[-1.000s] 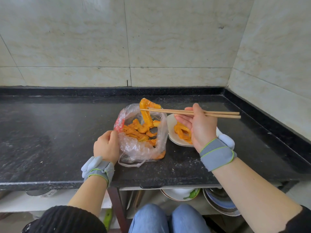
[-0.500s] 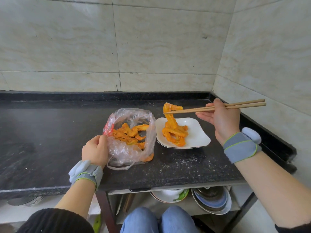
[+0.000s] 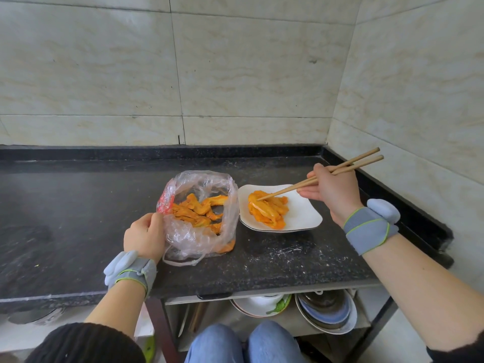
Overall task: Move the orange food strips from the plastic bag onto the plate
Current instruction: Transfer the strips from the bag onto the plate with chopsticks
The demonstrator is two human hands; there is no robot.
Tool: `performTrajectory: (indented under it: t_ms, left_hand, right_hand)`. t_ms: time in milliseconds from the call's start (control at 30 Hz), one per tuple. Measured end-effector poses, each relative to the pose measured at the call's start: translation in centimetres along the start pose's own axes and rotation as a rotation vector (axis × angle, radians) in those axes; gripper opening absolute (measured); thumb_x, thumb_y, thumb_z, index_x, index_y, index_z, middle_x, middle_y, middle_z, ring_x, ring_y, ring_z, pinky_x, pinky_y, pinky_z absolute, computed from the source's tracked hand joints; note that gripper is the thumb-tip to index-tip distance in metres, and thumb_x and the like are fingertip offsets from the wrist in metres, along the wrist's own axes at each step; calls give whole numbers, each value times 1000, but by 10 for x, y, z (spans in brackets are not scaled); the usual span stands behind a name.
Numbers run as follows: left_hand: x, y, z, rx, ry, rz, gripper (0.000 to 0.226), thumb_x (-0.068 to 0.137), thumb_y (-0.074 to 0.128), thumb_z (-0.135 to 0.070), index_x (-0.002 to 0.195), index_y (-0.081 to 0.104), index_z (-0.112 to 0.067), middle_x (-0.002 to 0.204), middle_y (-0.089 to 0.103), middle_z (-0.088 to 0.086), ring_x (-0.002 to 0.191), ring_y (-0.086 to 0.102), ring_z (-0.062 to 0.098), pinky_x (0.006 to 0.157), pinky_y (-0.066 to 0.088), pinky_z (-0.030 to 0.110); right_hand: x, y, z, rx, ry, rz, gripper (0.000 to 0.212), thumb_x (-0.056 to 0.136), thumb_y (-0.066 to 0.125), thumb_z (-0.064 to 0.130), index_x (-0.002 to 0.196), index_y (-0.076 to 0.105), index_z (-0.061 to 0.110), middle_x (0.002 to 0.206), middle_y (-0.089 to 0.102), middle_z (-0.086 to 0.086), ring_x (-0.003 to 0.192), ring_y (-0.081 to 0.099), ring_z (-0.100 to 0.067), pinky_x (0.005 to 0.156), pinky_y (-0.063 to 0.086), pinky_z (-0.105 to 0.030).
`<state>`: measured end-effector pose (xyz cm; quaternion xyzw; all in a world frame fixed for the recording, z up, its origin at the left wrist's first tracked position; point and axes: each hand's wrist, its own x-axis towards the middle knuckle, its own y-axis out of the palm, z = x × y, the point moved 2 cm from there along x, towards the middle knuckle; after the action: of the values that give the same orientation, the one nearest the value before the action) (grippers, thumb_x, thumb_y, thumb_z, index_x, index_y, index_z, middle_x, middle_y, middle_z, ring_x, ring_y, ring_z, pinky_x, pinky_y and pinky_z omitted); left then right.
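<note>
R hand (image 3: pixel 335 192) grips wooden chopsticks (image 3: pixel 314 179), tips pointing 8 o'clock onto glossy orange strips (image 3: pixel 268 210) lying 10-to-4 on square white plate (image 3: pixel 303 218). L hand (image 3: pixel 145 237) pinches crinkled clear bag (image 3: pixel 193 242), more strips inside, at plate's 9 o'clock.

Orange strips (image 3: pixel 269 211) heaped on white plate (image 3: pixel 302 214); more in open clear bag (image 3: pixel 193 241).

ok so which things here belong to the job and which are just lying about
Job in hand: plastic bag, orange food strips, white plate, chopsticks, left hand gripping the bag, right hand holding the chopsticks.
Lying about: stacked bowls and a leaf-patterned dish on the shelf under the counter.
</note>
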<state>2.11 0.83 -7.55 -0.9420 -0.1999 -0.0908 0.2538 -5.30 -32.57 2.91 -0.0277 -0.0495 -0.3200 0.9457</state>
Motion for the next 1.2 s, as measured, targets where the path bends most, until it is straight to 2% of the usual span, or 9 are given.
performTrajectory:
  t_ms: [233,367,600,767,867,1000,1200]
  left_hand:
    - [-1,0,-1,-1,8,2,36,76,36,-35,66,61,-12,62,57,14,57,42,26,53,35,30]
    - [0,1,0,6,3,-2,36,76,37,-35,66,61,-11,62,57,15,58,42,28,53,35,31]
    - [0,1,1,-10,0,0,35,80,38,-33,68,62,-9,64,58,16,57,43,27,54,35,31]
    - [1,2,2,-25,5,1,37,78,37,-36,69,62,-10,64,59,13,59,45,28,55,36,32]
    - [1,2,3,-31,4,1,35,79,38,-35,67,62,-13,62,59,12,59,47,28,55,37,31]
    - [3,2,5,-29,-12,-1,40,79,38,-35,70,59,-2,64,56,20,58,41,26,54,34,33]
    - [4,2,5,-53,-7,-9,40,75,37,-37,68,60,-5,70,60,23,60,43,27,56,38,35]
  right_hand:
    - [-3,-1,6,-65,-56,27,24,96,54,22,87,65,3,77,71,-18,63,74,-22,55,60,-25]
    - [-9,4,9,-76,-117,44,24,96,54,23,85,66,5,74,71,-15,61,73,-20,54,59,-23]
    - [-13,10,6,-149,-146,39,28,96,54,23,95,66,-2,79,72,-19,66,73,-24,60,62,-29]
    - [-15,13,8,-99,-181,23,26,96,53,24,85,66,4,76,71,-18,65,73,-24,61,62,-32]
    - [-21,27,11,3,-196,70,25,96,54,24,78,65,10,72,70,-14,62,73,-21,55,60,-26]
    - [-29,54,4,82,-189,141,26,97,53,21,78,65,7,69,69,-13,58,72,-18,53,59,-25]
    - [-34,88,-23,56,-146,197,25,97,52,23,83,64,6,73,70,-13,66,73,-23,59,61,-29]
